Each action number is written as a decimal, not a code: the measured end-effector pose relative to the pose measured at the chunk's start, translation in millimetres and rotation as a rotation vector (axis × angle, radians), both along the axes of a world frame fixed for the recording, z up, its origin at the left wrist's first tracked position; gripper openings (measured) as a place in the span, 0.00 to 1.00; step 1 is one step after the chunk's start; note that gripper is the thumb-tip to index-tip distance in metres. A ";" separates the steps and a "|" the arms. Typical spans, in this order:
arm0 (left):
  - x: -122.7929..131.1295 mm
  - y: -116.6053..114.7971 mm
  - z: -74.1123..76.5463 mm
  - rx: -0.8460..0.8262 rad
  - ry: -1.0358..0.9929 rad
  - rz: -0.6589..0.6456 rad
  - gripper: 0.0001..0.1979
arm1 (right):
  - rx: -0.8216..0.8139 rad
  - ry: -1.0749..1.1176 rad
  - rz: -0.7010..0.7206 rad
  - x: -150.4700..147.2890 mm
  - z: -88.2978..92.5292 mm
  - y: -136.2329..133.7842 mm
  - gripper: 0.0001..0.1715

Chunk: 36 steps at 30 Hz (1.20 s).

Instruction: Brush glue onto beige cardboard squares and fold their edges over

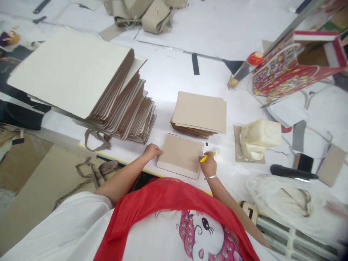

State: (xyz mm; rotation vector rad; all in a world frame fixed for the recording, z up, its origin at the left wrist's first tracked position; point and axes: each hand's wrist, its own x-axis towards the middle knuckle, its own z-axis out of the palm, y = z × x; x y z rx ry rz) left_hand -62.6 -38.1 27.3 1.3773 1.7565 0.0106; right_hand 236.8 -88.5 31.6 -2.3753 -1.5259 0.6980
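A flat beige panel point(179, 154) with a paler strip along its near edge lies on the table in front of me. At its left edge, the fingertips of my left hand point(152, 151) pinch the panel. My right hand point(208, 165) is closed round a small yellow brush point(207, 158) beside the panel's right edge, the brush's tip pointing away to the right over a whitish smear on the table. Just behind the panel sits a stack of similar beige pieces point(199, 112).
A tall leaning stack of large boards point(73, 72) stands at the left. To the right are a cut-open plastic container point(259, 139) on a board scrap, a black-handled knife point(293, 172), a clear plastic bag point(293, 206) and a red paper bag point(296, 72). Beige straps point(98, 139) hang over the front edge.
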 end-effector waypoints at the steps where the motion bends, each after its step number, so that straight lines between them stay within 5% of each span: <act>1: 0.4 -0.2 -0.2 0.002 -0.001 -0.001 0.13 | -0.004 -0.002 -0.002 0.3 0.4 0.2 0.17; 36: 9.3 -8.4 -11.4 -0.048 -0.058 0.113 0.12 | -0.018 0.025 0.019 10.1 0.7 -1.6 0.16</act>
